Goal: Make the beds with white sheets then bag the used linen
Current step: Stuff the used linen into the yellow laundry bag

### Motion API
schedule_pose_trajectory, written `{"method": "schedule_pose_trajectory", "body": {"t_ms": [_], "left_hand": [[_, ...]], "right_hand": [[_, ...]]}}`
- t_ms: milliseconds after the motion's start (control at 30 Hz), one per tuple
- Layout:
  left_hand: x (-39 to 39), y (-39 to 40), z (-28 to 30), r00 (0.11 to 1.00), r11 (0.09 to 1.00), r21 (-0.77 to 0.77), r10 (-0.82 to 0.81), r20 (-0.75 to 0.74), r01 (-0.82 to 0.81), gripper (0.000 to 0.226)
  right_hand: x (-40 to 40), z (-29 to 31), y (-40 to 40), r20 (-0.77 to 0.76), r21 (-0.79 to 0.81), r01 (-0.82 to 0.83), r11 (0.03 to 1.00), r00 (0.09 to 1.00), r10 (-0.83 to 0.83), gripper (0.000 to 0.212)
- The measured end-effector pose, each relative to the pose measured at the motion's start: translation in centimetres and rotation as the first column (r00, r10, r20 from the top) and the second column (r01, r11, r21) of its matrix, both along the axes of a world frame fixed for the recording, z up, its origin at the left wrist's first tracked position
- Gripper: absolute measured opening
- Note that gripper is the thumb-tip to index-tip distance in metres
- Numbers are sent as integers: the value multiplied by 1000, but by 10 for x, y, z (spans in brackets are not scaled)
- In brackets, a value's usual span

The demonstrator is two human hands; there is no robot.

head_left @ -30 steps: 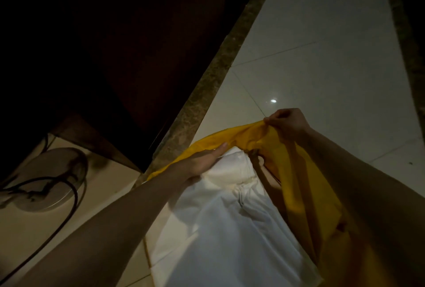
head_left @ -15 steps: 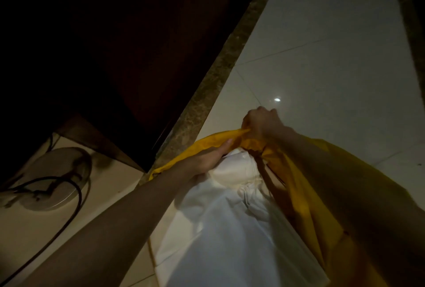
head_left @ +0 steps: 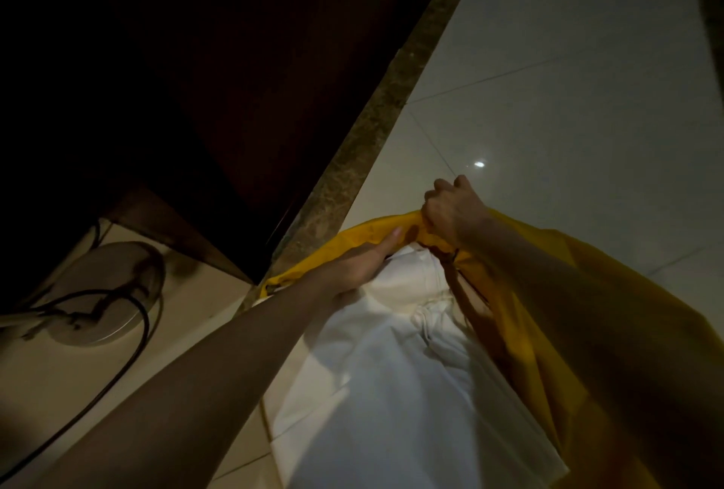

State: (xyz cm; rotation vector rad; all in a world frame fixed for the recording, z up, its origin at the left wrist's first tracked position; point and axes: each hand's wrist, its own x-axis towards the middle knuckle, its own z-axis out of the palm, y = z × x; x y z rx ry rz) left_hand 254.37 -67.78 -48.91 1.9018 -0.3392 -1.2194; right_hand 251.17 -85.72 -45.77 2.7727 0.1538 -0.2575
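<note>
Now, from left to right:
Fan base [head_left: 104, 292]: one, with one cable, on the floor.
Left hand [head_left: 358, 267]: fingers straight, pressed inside the bag rim.
White linen [head_left: 391, 371]: one bundle, lying in the yellow bag [head_left: 568, 331].
Right hand [head_left: 450, 210]: rim gripped; it was moved leftward, so the mouth is narrower.

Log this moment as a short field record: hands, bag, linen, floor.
left hand: fingers straight, pressing the white linen at the bag mouth
right hand: fist gripping the bunched rim of the yellow bag
linen: lies in the open bag mouth, partly on the floor
bag: open, not tied
nearby: fan base with cable at left; dark furniture behind
</note>
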Motion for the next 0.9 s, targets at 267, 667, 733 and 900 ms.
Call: {"method": "schedule_pose_trajectory", "body": {"t_ms": [267,667,733,900], "left_hand": [[0,7,9,998,993,105,-61,-5,61,77],[2,9,49,999,983,-185,-14,42,21,60],[0,3,47,999,977,-208,-34,10,35,76],[-11,-15,49,1000,980,-199,17,-9,-19,68]], "right_hand": [[30,26,-20,87,498,215,840,952,-295,15],[21,55,-30,-122,780,340,526,906,-406,26],[13,63,-33,-124,747,368,554,895,-428,36],[-28,66,-40,-528,444,683,580,723,-446,55]]}}
